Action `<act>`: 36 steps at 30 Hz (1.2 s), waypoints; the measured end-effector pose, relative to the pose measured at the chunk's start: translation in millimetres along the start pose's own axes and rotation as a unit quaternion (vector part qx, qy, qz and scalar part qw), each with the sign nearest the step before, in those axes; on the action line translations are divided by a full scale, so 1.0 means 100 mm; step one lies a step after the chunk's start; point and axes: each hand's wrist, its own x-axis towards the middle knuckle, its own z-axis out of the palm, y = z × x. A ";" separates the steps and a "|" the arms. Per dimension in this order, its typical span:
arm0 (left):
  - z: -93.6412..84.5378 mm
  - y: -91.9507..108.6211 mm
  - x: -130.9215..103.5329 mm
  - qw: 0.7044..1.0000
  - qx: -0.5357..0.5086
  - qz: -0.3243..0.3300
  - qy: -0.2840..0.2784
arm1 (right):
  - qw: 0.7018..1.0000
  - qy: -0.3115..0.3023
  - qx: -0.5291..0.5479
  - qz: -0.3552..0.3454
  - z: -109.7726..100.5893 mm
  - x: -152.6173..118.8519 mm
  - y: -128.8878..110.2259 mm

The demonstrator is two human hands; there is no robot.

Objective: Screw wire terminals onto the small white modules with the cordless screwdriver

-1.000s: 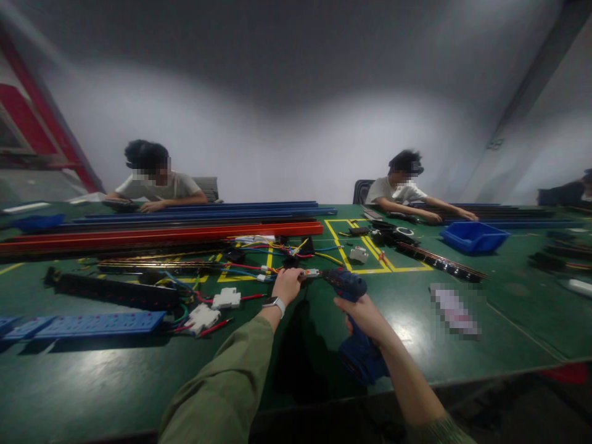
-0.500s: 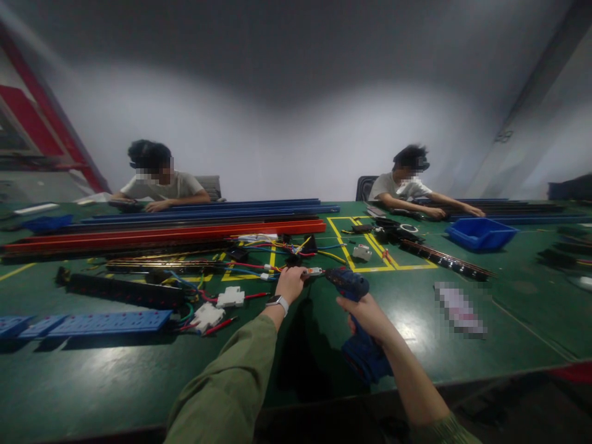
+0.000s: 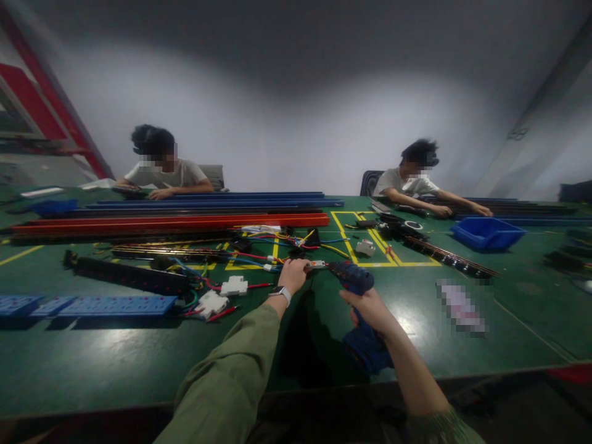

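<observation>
My left hand (image 3: 293,277), a watch on its wrist, is closed on a small white part (image 3: 317,264) near the middle of the table. My right hand (image 3: 367,305) is wrapped round the handle of a blue power drill (image 3: 354,279). The drill's tip points left and meets or nearly meets the right end of the white part; contact is too small to tell. Coloured wires (image 3: 252,259) run just left of my left hand. Two white connector blocks, one (image 3: 234,285) behind the other (image 3: 211,303), lie further left with red leads.
Long red rails (image 3: 185,223) and blue rails (image 3: 213,202) lie across the green table (image 3: 139,364). A blue socket strip (image 3: 115,306) is at left, a blue bin (image 3: 486,234) at right. Two people (image 3: 171,176) (image 3: 411,179) work along the far edge.
The view has shifted slightly, so most things sit a little higher and further right. Both hands keep their holds, with the drill still at the white part.
</observation>
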 end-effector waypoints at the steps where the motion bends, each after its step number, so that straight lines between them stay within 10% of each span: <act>1: 0.00 0.00 0.00 1.000 -0.001 0.000 0.001 | 1.000 0.002 -0.001 -0.002 0.00 0.00 0.00; 36: 0.02 0.01 -0.02 1.000 0.021 -0.004 -0.008 | 0.999 0.018 0.015 -0.022 0.00 -0.05 0.03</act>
